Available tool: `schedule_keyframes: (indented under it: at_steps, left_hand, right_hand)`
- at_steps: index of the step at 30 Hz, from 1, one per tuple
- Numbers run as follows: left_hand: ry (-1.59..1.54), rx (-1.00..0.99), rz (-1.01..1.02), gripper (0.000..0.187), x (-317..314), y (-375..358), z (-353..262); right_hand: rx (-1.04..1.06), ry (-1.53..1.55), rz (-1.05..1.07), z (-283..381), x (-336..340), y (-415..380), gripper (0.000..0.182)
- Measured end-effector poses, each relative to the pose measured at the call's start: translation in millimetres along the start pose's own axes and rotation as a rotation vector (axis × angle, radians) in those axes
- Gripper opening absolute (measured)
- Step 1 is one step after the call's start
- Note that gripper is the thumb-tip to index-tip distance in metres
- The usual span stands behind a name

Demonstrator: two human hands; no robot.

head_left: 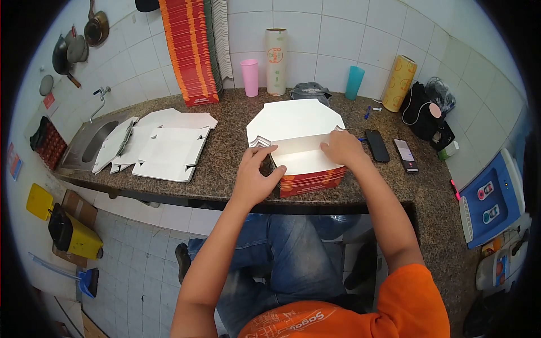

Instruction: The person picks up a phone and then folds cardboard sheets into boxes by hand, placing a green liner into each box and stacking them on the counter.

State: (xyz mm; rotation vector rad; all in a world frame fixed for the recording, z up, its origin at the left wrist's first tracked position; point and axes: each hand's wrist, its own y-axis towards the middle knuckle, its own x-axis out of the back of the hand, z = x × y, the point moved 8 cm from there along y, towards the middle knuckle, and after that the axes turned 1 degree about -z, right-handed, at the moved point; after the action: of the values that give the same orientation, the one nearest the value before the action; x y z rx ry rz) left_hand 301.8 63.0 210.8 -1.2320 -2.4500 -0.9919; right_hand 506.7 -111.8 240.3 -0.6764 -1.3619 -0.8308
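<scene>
Hands of the person rest together on a stack of flat white cardboard boxes with red and orange printed edges [298, 152], which lies near the front edge of the dark speckled granite counter [225, 152]. The left hand [255, 177] lies on the near left corner of the stack, with the fingers bent over the top sheet and the thumb raised; it presses on the sheet and does not close around it. The right hand [342, 147] lies flat on the right side of the same top sheet, at a fold line, fingers spread a little. Both hands touch the cardboard and are a little apart from each other.

To the left on the counter lie several unfolded white box blanks [160, 147]. To the right of the stack lie two dark mobile phones [390, 149], side by side. At the tiled wall stand a pink plastic cup [249, 77] and a teal plastic cup [354, 82].
</scene>
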Motion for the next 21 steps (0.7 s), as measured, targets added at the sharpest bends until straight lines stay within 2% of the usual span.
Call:
schedule_keyframes:
  at_steps: [4,7,9,11,13,14,15,16,18,21]
  left_hand:
    - [-0.018,0.001,0.017,0.057,-3,-2,7]
    - [0.082,0.016,0.036,0.062,-3,-6,-2]
    - [0.337,-0.167,-0.161,0.066,12,-17,-42]
    - [0.308,-0.373,-0.175,0.067,12,-32,-107]
    - [-0.290,-0.533,0.105,0.055,-16,-68,-181]
    - [-0.425,-0.642,0.195,0.047,-13,-94,-230]
    - [-0.692,-0.682,0.342,0.044,-21,-123,-269]
    - [-0.657,-0.669,0.275,0.044,-16,-127,-274]
    - [-0.734,-0.612,0.335,0.043,-18,-138,-286]
    - [-0.863,-0.552,0.446,0.041,-24,-151,-302]
  right_hand:
    - [0.027,-0.006,0.009,-1,-4,0,0.047]
    - [0.027,0.032,-0.022,2,-1,-3,0.048]
    - [0.032,-0.012,-0.069,8,4,-9,0.052]
    - [0.038,-0.045,-0.095,9,6,-9,0.052]
    - [0.059,-0.107,-0.119,13,12,-10,0.055]
    - [0.090,-0.136,-0.123,17,21,-12,0.056]
    - [0.081,-0.166,-0.145,26,40,-17,0.058]
    - [0.086,-0.195,-0.167,39,59,-23,0.060]
    - [0.229,-0.228,-0.388,69,90,-36,0.059]
    - [0.529,-0.231,-0.509,128,120,-76,0.051]
